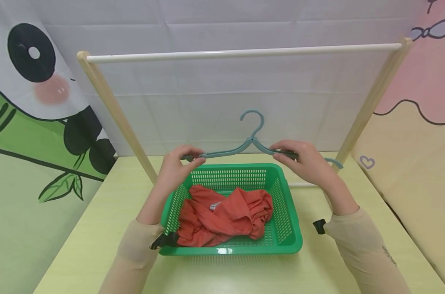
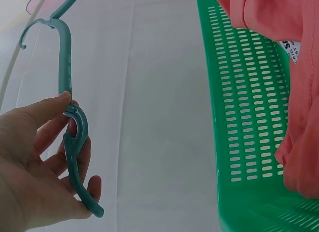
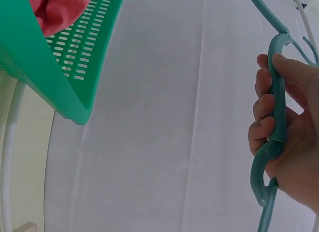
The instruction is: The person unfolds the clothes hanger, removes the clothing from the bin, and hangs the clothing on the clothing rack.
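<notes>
A teal folding clothes hanger (image 1: 222, 154) is held up above the far rim of a green basket, its hook pointing upward. My left hand (image 1: 180, 165) grips one arm of it near the end; in the left wrist view the thumb and fingers (image 2: 50, 105) close round it by a joint. The other arm is in my right hand (image 1: 299, 157), and the right wrist view shows its curled fingers (image 3: 264, 107) around the teal bar. Below, a crumpled red garment (image 1: 226, 214) with a white label lies in the green basket (image 1: 292, 241).
A clothes rack stands behind, with a white rail (image 1: 241, 54) across the top and wooden posts (image 1: 116, 114) at both sides. The basket rests on a pale yellow table (image 1: 86, 253). White cloth (image 1: 215, 114) hangs at the back, and printed cloths flank it.
</notes>
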`<move>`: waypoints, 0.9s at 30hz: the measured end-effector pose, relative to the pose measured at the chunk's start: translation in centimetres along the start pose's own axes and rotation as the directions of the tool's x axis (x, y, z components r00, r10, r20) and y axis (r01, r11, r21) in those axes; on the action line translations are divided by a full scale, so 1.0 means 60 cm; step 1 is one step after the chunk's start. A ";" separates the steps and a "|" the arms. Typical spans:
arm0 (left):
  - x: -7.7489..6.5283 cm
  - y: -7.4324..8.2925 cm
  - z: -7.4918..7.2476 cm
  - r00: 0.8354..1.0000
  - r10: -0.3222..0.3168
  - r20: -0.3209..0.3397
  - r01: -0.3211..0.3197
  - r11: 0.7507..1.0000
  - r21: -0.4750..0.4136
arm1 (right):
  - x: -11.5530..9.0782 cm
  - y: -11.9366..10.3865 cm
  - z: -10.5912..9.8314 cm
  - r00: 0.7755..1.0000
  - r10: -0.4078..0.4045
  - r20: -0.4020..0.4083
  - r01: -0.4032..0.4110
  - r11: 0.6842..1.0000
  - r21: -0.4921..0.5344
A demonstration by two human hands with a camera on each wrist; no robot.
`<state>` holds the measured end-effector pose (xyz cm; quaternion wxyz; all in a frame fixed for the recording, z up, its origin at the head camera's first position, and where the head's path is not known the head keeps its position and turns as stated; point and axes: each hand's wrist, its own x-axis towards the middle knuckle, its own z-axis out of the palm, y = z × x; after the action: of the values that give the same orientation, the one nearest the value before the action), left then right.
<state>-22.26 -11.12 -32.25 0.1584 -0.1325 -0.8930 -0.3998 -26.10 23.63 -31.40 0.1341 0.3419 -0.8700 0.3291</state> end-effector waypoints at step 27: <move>-0.032 0.013 0.010 0.966 0.186 0.180 -0.210 0.969 0.129 | -0.011 0.018 -0.017 0.996 0.052 -0.075 -0.055 0.998 -0.037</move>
<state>-20.35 -10.33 -32.84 0.1315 -0.2423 -0.9124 -0.3027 -26.35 25.23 -31.46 0.1639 0.3035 -0.8795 0.3278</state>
